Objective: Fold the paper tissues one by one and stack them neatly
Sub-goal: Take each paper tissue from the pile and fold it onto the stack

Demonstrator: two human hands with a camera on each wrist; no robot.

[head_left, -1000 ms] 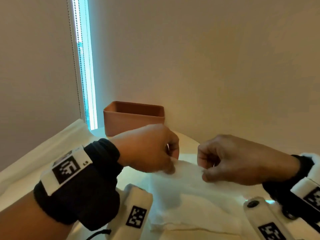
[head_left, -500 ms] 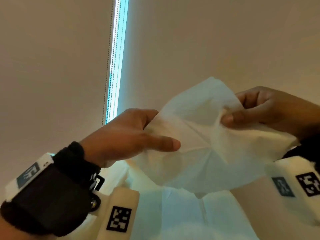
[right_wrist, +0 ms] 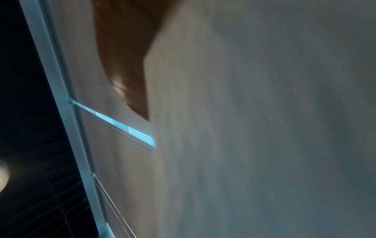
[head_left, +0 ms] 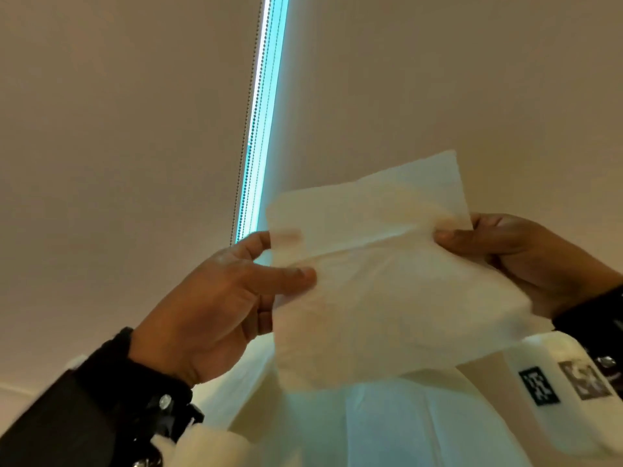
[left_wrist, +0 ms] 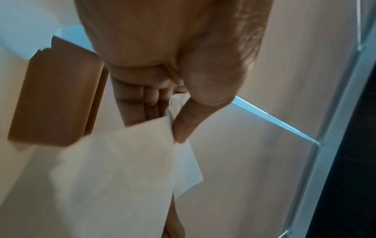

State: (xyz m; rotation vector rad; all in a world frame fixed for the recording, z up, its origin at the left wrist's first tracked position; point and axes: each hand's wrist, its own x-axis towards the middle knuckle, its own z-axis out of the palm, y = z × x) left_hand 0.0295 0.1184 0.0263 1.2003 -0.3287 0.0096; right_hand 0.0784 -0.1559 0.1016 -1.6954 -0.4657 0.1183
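1. The tissue (head_left: 381, 278) is up in the air between both hands, in front of a plain beige wall (head_left: 438, 79), with free space above and to either side of it.
2. The left hand (head_left: 215, 305) pinches the sheet's left edge, thumb on the near face and fingers behind; the wrist view shows the thumb (left_wrist: 183, 119) pressing the paper against the fingers.
3. The right hand (head_left: 512, 251) pinches the right edge, thumb in front, fingers curled behind.
4. To the left of the sheet runs a bright vertical gap at the blind (head_left: 266, 129), with a bead chain (head_left: 247, 112) hanging beside it.
5. A brown box (left_wrist: 59, 99) stands below the left hand, well apart from the sheet.
6. Below the held sheet more white tissue (head_left: 387, 429) lies spread out.
7. The held sheet is thin, white and slightly see-through, with a crease running across it and an upper flap standing above that line; its lower corner hangs loose.
8. The right wrist view is blurred, mostly pale paper (right_wrist: 254, 128).
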